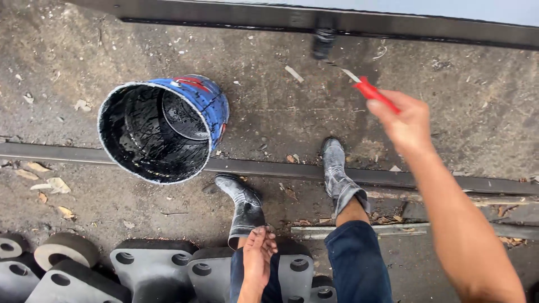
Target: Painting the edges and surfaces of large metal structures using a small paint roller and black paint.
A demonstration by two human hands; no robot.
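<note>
The person's right hand (405,120) is stretched out ahead, its grip clenched around the red handle of a paintbrush (359,83). The brush slants up and to the left from the fist, its metal band showing past the handle and its dark, blurred head touching or just short of the long black steel beam (269,19) that runs across the top of the view; I cannot tell which. The brush sits well above the ground, to the right of the bucket.

The left hand (257,259) holds nothing. It rests flat on the left knee, fingers loose and spread, pointing forward over the dark blue trouser leg (356,261).

The bucket (163,130) lies tipped towards the viewer on the concrete floor (67,67), leaning against a flat steel bar (67,152) that crosses the floor from left to right. It is blue on the outside with a red mark, and its inside is coated in glossy black paint.

Two paint-stained rubber boots stand near the bar: the left boot (242,205) just below it and beside the bucket, the right boot (337,171) with its toe over the bar. More steel strips (449,227) lie to the right of the right boot.

Along the bottom left sits a row of grey metal castings (151,264) with round bolt holes, close against the person's legs. Dry leaves and scraps are scattered on the floor.
</note>
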